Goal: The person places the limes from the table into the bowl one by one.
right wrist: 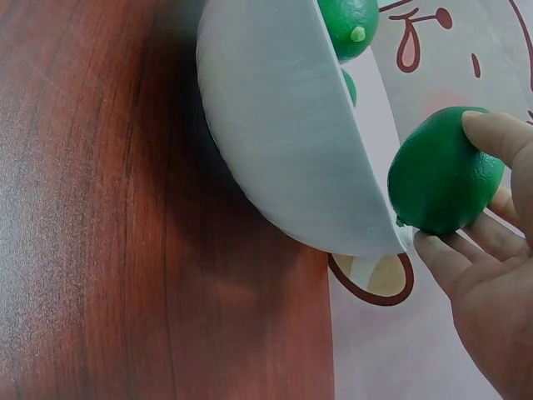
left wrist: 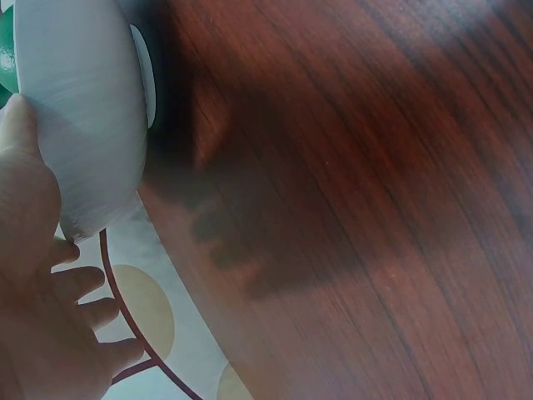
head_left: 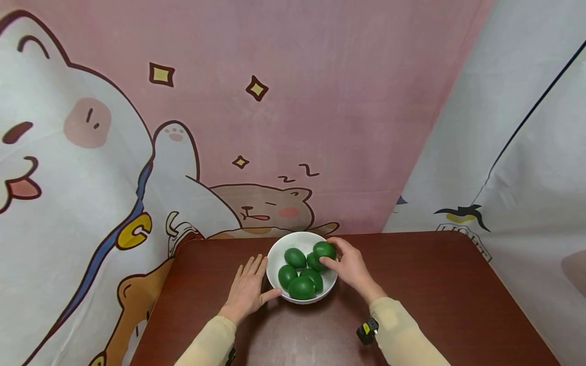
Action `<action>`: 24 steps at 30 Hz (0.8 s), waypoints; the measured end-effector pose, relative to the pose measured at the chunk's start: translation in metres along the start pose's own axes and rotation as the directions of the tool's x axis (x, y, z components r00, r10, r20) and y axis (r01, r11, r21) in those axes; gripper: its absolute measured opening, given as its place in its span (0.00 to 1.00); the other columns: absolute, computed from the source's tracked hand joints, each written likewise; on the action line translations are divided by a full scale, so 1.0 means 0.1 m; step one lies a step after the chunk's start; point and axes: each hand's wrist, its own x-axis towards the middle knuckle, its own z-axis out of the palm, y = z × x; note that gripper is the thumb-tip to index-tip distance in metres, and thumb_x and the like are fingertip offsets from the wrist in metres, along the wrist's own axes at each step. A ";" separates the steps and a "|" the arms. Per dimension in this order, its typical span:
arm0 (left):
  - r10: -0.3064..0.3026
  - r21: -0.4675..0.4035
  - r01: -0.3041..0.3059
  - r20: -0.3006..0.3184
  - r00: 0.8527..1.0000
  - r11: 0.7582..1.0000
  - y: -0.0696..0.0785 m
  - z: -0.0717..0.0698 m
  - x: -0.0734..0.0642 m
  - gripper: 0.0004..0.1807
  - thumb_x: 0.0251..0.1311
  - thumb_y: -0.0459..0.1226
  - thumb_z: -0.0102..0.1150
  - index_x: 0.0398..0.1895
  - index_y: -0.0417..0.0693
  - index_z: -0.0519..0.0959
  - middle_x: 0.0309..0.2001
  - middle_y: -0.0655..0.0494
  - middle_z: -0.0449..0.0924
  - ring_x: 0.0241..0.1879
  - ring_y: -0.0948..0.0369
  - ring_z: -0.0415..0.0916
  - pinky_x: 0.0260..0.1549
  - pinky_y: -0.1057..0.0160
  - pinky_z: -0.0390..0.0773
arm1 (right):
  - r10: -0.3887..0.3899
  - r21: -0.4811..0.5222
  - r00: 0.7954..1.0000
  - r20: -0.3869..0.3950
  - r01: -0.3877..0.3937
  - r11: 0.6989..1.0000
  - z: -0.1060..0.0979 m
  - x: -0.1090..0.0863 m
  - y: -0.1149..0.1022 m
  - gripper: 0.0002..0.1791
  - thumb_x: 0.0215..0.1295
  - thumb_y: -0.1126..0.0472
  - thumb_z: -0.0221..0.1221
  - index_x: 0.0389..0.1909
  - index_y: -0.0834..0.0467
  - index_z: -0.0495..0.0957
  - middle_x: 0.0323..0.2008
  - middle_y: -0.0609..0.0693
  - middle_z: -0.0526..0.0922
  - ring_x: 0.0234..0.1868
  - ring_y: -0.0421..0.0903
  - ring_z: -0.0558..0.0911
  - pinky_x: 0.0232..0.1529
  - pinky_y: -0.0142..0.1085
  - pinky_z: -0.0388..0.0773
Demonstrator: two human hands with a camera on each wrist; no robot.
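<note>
A white bowl [head_left: 299, 240] stands on the table with several green limes [head_left: 301, 288] in it. Between thumb and fingers, my right hand [head_left: 352, 267] grips a lime [right wrist: 441, 171] at the bowl's right rim. The right wrist view shows this lime level with the lip, the thumb on its upper side and fingers beneath. My left hand [head_left: 247, 292] lies along the left side of the bowl, fingers extended and spread. Its thumb reaches the near rim, as the left wrist view also shows against the bowl's outer wall [left wrist: 87, 108].
The dark red-brown wooden table [head_left: 412, 295] ends just behind the bowl. Beyond that edge hangs a pink and white cloth [head_left: 348, 127] with cartoon animals. A small black device [head_left: 367, 331] is worn at the right wrist.
</note>
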 end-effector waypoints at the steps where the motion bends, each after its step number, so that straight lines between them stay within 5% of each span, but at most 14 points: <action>1: 0.000 0.000 0.000 0.000 1.000 1.000 0.00 0.00 0.00 0.57 0.56 0.67 0.66 0.78 0.38 0.63 0.76 0.37 0.62 0.77 0.39 0.57 0.72 0.34 0.59 | 0.002 -0.005 1.000 0.002 -0.002 1.000 0.01 0.00 0.00 0.25 0.57 0.65 0.75 0.55 0.61 0.80 0.51 0.58 0.86 0.54 0.56 0.85 0.56 0.53 0.82; 24: -0.011 -0.004 0.011 0.013 1.000 1.000 0.01 0.00 -0.01 0.57 0.57 0.67 0.65 0.78 0.38 0.62 0.77 0.37 0.61 0.78 0.40 0.55 0.73 0.34 0.58 | 0.008 -0.051 0.998 0.066 -0.004 0.999 0.24 0.05 -0.08 0.26 0.57 0.60 0.75 0.56 0.60 0.81 0.52 0.57 0.86 0.51 0.59 0.87 0.55 0.54 0.83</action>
